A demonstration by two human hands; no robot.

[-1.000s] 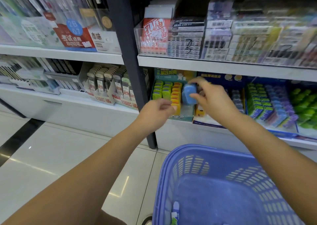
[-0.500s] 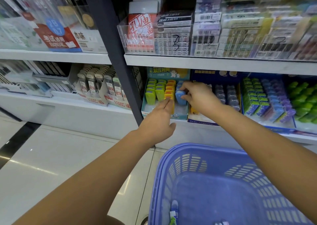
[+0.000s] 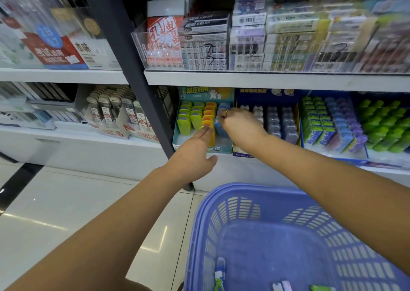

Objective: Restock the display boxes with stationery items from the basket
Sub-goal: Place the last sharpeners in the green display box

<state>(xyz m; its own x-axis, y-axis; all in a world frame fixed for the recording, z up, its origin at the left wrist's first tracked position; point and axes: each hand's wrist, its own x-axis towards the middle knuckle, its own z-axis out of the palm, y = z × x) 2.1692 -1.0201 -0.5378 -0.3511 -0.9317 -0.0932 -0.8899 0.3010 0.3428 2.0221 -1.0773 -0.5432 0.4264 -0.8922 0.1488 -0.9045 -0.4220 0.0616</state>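
- Blue item (image 3: 220, 129) stands at the front of the rightmost column in the teal display box (image 3: 206, 93).
- Your right hand (image 3: 240, 128) has its fingers curled over the item's top, pinching it.
- Your left hand (image 3: 193, 153) is flat, its straight fingertips touching the front orange item (image 3: 209, 126) just beside.
- Purple basket (image 3: 244, 188) is below your arms, with a few small items inside.

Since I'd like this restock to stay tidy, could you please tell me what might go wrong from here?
The right hand grips the blue item at the front of its column in the teal display box; released crooked, it may tip forward. The left hand rests straight fingers on the neighbouring orange column; a firm push could topple those upright pieces.
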